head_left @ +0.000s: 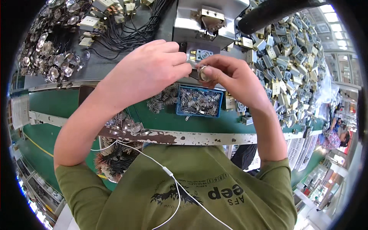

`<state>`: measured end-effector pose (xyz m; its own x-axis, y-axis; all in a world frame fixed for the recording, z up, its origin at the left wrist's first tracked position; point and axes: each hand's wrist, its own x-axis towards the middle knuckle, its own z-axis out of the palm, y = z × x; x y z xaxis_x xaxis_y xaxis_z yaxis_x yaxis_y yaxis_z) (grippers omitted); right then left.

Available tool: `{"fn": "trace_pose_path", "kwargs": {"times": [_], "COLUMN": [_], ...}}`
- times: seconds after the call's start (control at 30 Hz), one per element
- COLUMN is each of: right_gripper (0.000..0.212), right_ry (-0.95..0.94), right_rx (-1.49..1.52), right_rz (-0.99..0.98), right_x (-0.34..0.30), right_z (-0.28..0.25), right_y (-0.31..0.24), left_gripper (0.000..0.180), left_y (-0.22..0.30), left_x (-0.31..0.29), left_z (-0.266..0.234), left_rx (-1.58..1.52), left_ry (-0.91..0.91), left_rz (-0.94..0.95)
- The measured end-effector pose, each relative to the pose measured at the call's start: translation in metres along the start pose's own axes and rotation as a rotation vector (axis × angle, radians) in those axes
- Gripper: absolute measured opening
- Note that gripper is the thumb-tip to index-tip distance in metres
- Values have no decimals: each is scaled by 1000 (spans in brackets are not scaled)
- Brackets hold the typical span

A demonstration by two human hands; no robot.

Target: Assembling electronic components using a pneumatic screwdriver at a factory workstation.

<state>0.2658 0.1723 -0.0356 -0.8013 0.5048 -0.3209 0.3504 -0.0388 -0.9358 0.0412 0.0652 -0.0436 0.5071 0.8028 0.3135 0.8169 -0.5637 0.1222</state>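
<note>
My right hand [241, 78] pinches a small round metal cap [204, 74] between thumb and fingers, in front of the metal fixture. Close beside it, my left hand [149, 71] is closed, its fingertips pressed together near the cap. Whatever those left fingers hold is hidden by the hand. Just beyond both hands, a grey block with brass-coloured terminals [202, 54] lies at the foot of the metal fixture [207, 23]. Below the hands stands a blue tray [178, 113] of small metal clips, with a heap of coil springs [161, 100] to its left.
Round metal caps [57, 61] pile up at the far left, near a bundle of black wires [134, 36]. Grey and brass blocks [283, 65] cover the right side. A thick black bar [276, 15] crosses the upper right. More caps [128, 126] lie at the bench's near edge [184, 138].
</note>
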Motion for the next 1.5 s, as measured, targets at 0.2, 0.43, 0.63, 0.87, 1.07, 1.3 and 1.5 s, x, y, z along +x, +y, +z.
{"fn": "trace_pose_path", "kwargs": {"times": [0.2,0.43,0.63,0.87,1.07,1.3,1.5], "right_gripper": [42,40,45,66,65,66,68], "right_ry": [249,65,83,599,667,684,730], "right_rx": [-151,-290,-407,-169,-97,-36,-64], "right_rz": [-152,-185,-203,-488,-466,-526,-606], "right_x": [-28,-15,-9,-61,-94,-132,-156], "right_z": [17,5,-9,1,19,41,45], "right_y": [7,10,13,55,68,70,73], "left_gripper": [17,29,43,57,86,82,77], "left_y": [8,4,-1,29,63,54,61], "left_x": [5,4,-2,-167,-249,-248,-257], "left_z": [3,16,-20,-45,15,37,22], "left_rx": [-53,-10,-15,127,156,252,292], "left_ry": [60,59,62,422,149,148,159], "left_rz": [-70,-45,-142,-1102,-1240,-1320,-1328]}}
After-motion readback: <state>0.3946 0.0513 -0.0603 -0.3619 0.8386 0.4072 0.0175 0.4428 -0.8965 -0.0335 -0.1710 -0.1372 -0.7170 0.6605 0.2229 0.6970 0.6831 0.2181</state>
